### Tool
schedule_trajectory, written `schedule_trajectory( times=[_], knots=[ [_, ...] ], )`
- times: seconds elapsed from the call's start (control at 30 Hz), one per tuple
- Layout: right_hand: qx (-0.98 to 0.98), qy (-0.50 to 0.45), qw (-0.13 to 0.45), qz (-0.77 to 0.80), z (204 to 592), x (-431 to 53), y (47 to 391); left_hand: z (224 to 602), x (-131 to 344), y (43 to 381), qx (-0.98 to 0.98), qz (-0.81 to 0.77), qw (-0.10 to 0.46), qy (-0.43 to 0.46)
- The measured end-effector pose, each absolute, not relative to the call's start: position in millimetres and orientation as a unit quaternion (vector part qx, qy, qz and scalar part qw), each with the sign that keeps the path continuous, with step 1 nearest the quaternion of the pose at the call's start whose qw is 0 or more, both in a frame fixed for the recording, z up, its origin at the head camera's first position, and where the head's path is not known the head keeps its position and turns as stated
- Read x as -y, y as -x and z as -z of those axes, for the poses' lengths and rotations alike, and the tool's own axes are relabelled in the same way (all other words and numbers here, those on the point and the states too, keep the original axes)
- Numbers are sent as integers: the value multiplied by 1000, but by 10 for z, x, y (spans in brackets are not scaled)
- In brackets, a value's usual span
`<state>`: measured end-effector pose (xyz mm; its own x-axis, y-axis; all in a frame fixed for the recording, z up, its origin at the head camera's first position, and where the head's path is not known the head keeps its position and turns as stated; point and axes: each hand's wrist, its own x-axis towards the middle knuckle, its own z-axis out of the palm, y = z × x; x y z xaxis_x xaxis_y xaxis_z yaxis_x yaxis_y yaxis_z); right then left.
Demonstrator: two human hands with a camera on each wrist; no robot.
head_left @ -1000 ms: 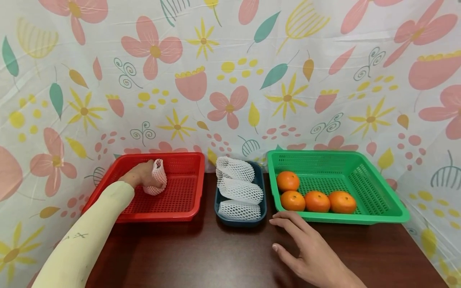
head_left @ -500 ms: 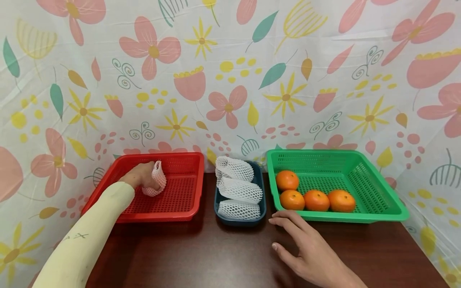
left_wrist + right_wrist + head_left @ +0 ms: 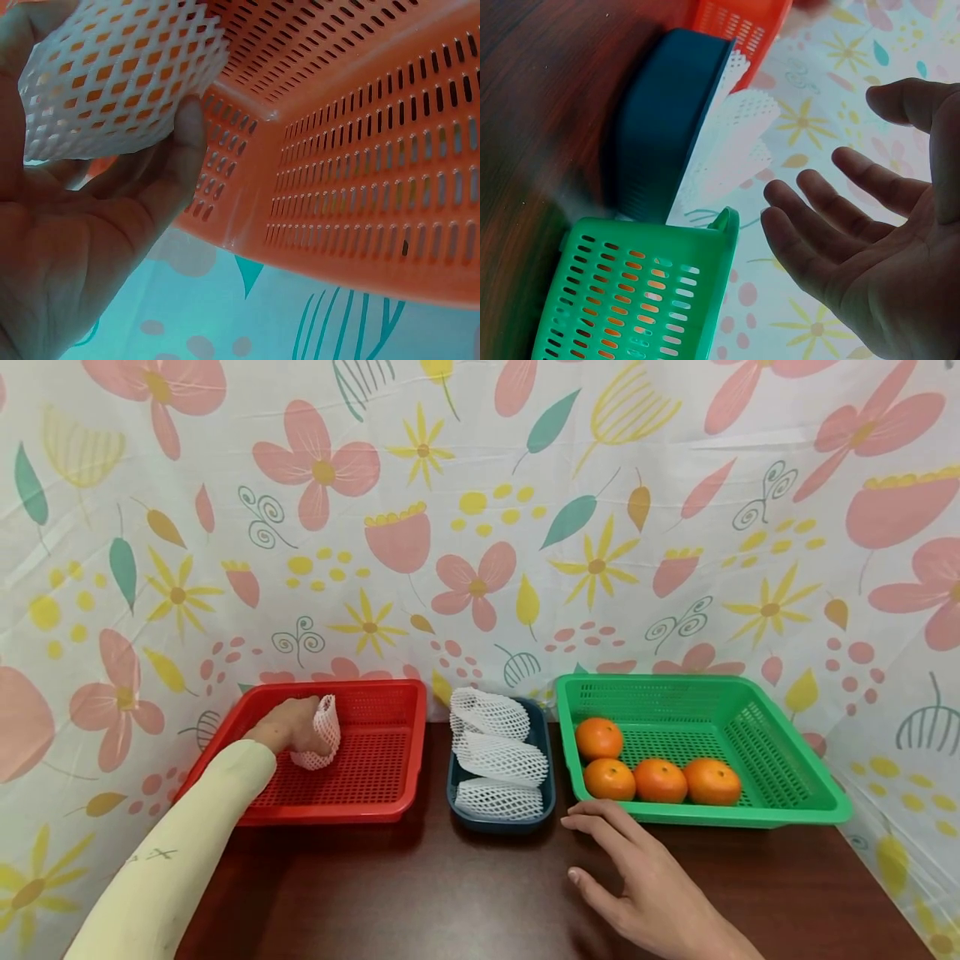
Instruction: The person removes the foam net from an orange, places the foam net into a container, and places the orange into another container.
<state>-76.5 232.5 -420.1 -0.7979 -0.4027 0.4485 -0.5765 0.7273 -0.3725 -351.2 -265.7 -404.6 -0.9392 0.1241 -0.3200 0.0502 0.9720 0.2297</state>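
Note:
My left hand (image 3: 294,727) reaches into the red basket (image 3: 415,760) and grips a white foam net sleeve (image 3: 327,731), its open end upward. In the left wrist view, thumb and fingers curl round the sleeve (image 3: 127,82), and orange shows through its mesh; I cannot tell whether a fruit is inside. My right hand (image 3: 648,881) hovers above the brown table in front of the green basket (image 3: 750,815), fingers spread and holding nothing. Several oranges (image 3: 660,779) lie at that basket's left and front.
Between the baskets, a dark blue tray (image 3: 501,827) holds white foam net sleeves (image 3: 501,757), stacked front to back. The brown table (image 3: 450,893) runs along the front. A flower-patterned curtain (image 3: 480,527) hangs close behind the containers.
My left hand and the foam net sleeve have shifted slightly left inside the red basket. The right hand stays where it was.

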Motion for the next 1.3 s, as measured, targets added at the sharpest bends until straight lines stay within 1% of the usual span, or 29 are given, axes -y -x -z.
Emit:
schedule_trajectory(
  times=[0.27,0.83,1.0,1.3],
  knots=[
    [915,-270,170,-248,4216,-2328,760,3985,2679,3452,-979,-123,154,-54],
    [912,-269,178,-252,4208,-2329,764,3862,2657,3343,-980,-155,91,-89],
    [912,-270,182,-251,4205,-2327,761,3799,2602,3255,-978,-166,84,-96],
    [909,-275,179,-255,4200,-2312,773,3700,2564,3042,-971,-202,52,-112]
  ],
)
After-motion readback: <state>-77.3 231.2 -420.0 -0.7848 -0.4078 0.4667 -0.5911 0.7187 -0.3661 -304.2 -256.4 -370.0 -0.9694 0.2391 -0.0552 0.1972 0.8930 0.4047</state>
